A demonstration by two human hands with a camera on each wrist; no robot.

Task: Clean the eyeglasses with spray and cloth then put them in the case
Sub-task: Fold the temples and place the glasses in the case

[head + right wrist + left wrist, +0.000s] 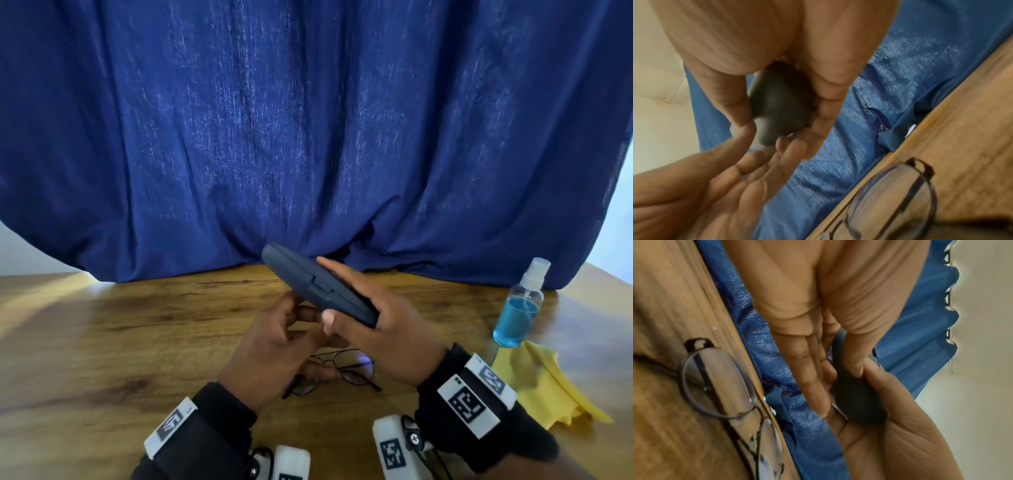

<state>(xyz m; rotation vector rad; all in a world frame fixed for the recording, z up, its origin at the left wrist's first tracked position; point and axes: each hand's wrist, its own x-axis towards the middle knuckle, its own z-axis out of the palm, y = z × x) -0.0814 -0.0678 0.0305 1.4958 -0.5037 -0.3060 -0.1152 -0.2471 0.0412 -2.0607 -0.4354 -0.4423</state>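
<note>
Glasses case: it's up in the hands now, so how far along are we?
Cleaning looks finished, judging by the layout: the spray bottle and yellow cloth sit aside on the table. In hand: the right hand grips the closed case, and the left hand reaches in at its lower edge, apparently to open it. Left: open the case, put the eyeglasses, which lie on the table, inside, then close it.
</note>
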